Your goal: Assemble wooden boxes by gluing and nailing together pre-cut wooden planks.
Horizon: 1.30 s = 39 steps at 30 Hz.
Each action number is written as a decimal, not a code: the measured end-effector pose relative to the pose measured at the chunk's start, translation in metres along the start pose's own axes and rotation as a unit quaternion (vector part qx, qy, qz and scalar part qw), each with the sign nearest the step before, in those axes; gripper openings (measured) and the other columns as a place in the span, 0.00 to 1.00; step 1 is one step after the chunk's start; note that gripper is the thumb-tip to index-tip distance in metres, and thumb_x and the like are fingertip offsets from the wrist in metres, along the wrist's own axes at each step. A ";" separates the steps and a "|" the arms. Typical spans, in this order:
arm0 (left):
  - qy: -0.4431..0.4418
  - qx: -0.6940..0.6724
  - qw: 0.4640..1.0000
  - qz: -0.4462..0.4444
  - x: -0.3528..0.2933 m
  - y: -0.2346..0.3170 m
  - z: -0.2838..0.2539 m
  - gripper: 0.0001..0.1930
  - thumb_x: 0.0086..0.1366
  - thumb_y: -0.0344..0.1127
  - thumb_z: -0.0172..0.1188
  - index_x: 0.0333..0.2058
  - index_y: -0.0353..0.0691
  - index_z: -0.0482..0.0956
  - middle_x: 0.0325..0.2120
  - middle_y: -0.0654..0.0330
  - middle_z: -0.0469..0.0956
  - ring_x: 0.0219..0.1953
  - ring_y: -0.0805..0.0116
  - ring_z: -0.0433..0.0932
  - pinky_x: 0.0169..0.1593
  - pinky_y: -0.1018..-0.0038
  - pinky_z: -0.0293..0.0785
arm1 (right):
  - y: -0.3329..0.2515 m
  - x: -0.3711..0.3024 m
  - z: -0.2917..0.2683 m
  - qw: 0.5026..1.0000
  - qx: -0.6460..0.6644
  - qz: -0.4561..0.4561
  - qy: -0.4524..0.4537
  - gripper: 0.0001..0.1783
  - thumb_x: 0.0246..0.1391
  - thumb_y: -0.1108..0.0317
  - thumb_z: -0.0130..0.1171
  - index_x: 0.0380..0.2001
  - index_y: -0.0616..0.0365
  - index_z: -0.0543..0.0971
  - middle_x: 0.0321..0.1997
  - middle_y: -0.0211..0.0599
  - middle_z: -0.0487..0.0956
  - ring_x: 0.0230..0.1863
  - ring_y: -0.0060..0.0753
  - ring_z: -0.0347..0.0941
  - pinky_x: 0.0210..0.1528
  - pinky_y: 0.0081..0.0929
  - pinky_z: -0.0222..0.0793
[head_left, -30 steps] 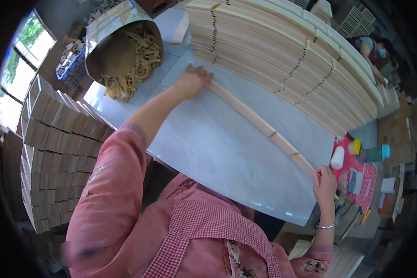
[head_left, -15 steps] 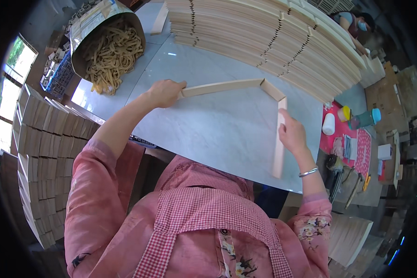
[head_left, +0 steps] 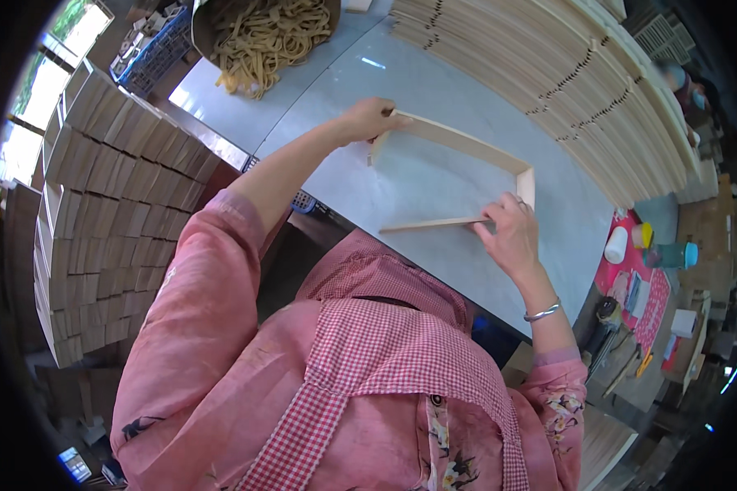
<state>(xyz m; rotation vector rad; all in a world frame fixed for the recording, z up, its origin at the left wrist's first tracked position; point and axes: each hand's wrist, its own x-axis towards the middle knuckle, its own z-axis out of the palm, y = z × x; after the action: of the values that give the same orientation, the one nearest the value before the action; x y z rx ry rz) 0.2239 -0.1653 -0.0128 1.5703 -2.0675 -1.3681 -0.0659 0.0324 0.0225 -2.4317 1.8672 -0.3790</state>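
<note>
A pale wooden strip point(head_left: 467, 146), jointed at its corners, is bent into a partly closed frame over the light marbled table point(head_left: 434, 192). My left hand point(head_left: 368, 119) grips its far left corner, where a short end piece hangs down beside the fingers. Near the right corner, my right hand point(head_left: 512, 233) pinches the near long side, whose free end points left and stands apart from the short piece. The right fingers partly hide the right-hand short side.
Tall stacks of wooden strips point(head_left: 532, 90) line the far right. A container of tan bands point(head_left: 262, 41) stands far left, beside a blue crate point(head_left: 151, 61). Wood pieces point(head_left: 106, 188) are piled at left. A white bottle point(head_left: 617, 245) and blue-lidded jar point(head_left: 671, 255) sit right. Another person point(head_left: 692, 90) is beyond.
My right hand has swung the near side inward to the left, so the opened-out strip is now folded into a frame shape. The view has shifted left.
</note>
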 end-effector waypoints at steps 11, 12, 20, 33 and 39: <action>0.137 -0.168 0.976 0.031 -0.020 -0.017 0.039 0.18 0.75 0.49 0.51 0.40 0.37 0.76 0.32 0.62 0.74 0.35 0.71 0.70 0.41 0.73 0.70 | -0.001 0.005 0.049 0.994 0.031 -0.072 0.082 0.10 0.53 0.65 0.68 0.35 0.53 0.77 0.32 0.30 0.79 0.32 0.35 0.72 0.42 0.30 0.64; 0.140 -0.182 0.972 0.040 -0.021 -0.015 0.040 0.18 0.75 0.49 0.50 0.40 0.37 0.76 0.32 0.62 0.74 0.35 0.71 0.70 0.42 0.73 0.69 | -0.001 0.007 0.051 0.992 0.025 -0.080 0.091 0.11 0.54 0.65 0.67 0.35 0.53 0.76 0.32 0.30 0.79 0.33 0.35 0.72 0.41 0.30 0.64; 0.176 -0.166 0.969 0.046 -0.024 -0.018 0.053 0.18 0.75 0.47 0.49 0.41 0.36 0.76 0.32 0.60 0.76 0.34 0.69 0.71 0.41 0.71 0.70 | -0.005 0.012 0.051 0.991 0.013 -0.081 0.101 0.10 0.54 0.65 0.67 0.35 0.52 0.76 0.32 0.30 0.79 0.33 0.35 0.71 0.40 0.30 0.63; 0.203 -0.146 0.966 0.063 -0.040 -0.024 0.062 0.21 0.76 0.49 0.47 0.50 0.37 0.76 0.38 0.53 0.79 0.36 0.62 0.76 0.44 0.68 0.74 | -0.007 0.013 0.054 0.990 0.003 -0.066 0.124 0.09 0.53 0.65 0.66 0.35 0.52 0.76 0.32 0.29 0.79 0.33 0.35 0.71 0.40 0.30 0.62; 0.146 -0.218 0.952 0.155 -0.058 -0.039 0.053 0.28 0.70 0.45 0.59 0.65 0.43 0.68 0.56 0.49 0.74 0.45 0.57 0.77 0.52 0.69 0.76 | -0.008 0.012 0.052 0.993 0.000 -0.053 0.104 0.09 0.54 0.65 0.66 0.35 0.52 0.76 0.33 0.29 0.79 0.33 0.35 0.71 0.41 0.30 0.62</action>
<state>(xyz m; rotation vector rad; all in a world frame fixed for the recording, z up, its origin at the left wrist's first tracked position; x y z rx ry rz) 0.2392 -0.0881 -0.0510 1.1267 -1.6112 -1.2731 -0.0436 0.0173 -0.0246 -2.5877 1.8143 -0.6622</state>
